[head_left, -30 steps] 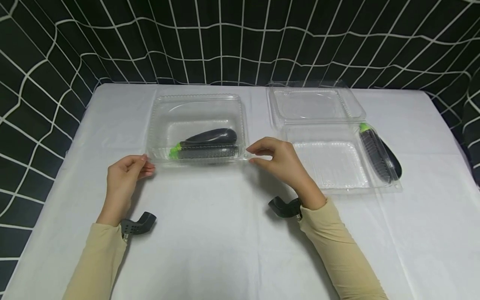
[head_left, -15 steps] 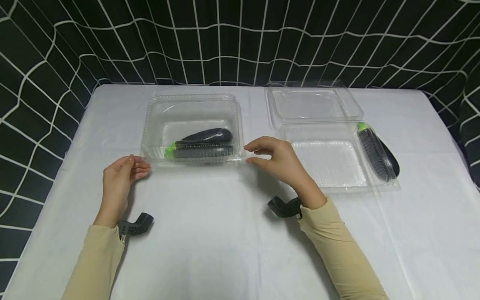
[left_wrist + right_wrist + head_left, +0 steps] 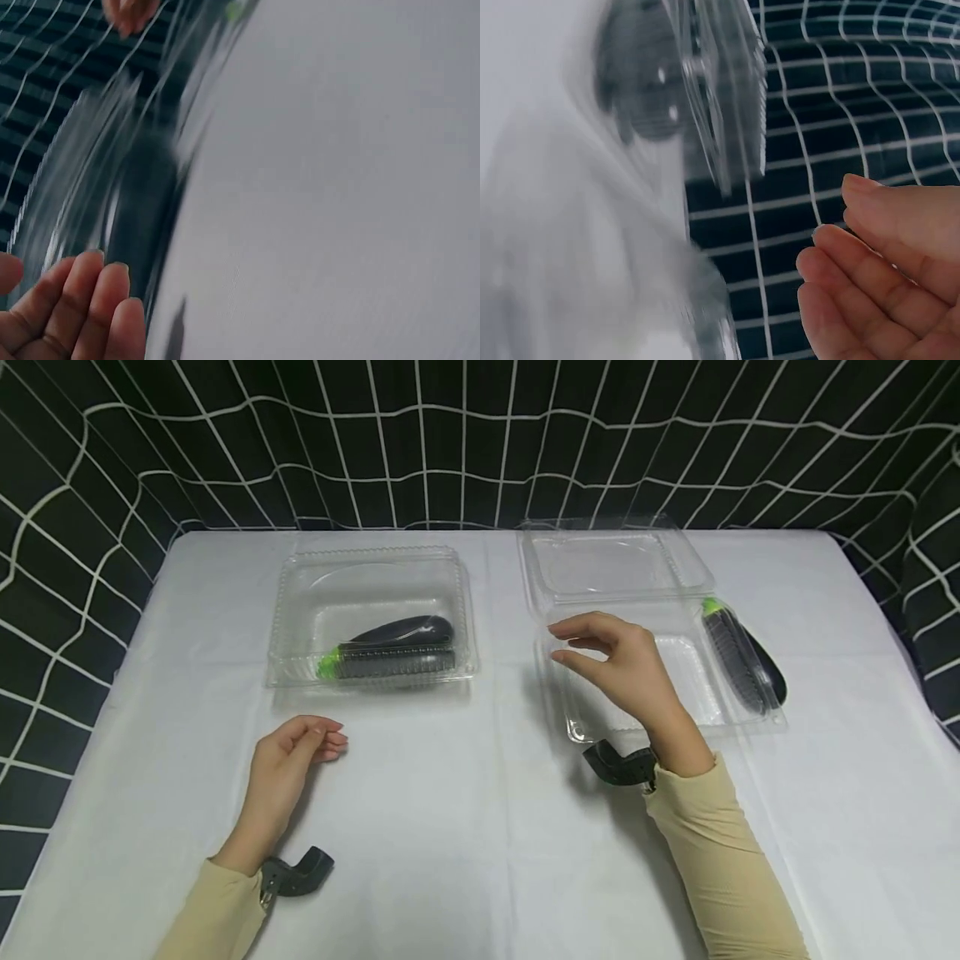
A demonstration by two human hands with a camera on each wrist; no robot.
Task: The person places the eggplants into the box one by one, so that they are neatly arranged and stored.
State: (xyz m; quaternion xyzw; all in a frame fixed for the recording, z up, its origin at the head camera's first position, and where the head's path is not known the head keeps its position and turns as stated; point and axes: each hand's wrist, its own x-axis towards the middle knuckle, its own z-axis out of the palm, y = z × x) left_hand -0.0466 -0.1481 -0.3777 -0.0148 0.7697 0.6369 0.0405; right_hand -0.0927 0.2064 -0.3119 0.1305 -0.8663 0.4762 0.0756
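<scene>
My left hand (image 3: 290,768) hovers over the cloth in front of the left clear plastic clamshell box (image 3: 371,581), holding nothing, its fingers loosely bent. Inside that box, whose lid is down, lies a glossy dark eggplant (image 3: 405,631) with a green end, partly seen through the ribbed front wall. Over the left part of a second clear clamshell box (image 3: 678,722), my right hand (image 3: 618,668) has thumb and fingers apart with nothing between them. This box's lid (image 3: 607,564) is laid back. Another dark eggplant (image 3: 767,668) with a green end lies along its right wall, partly seen through the plastic.
A white cloth (image 3: 420,827) covers the table. Behind and at both sides hangs a dark curtain with white netting (image 3: 450,443). Both wrists carry a black camera mount (image 3: 300,872). The wrist views are blurred around the boxes.
My left hand has left the front left corner of the closed box and come nearer and to the right. My right hand has moved right, from that box to over the open one.
</scene>
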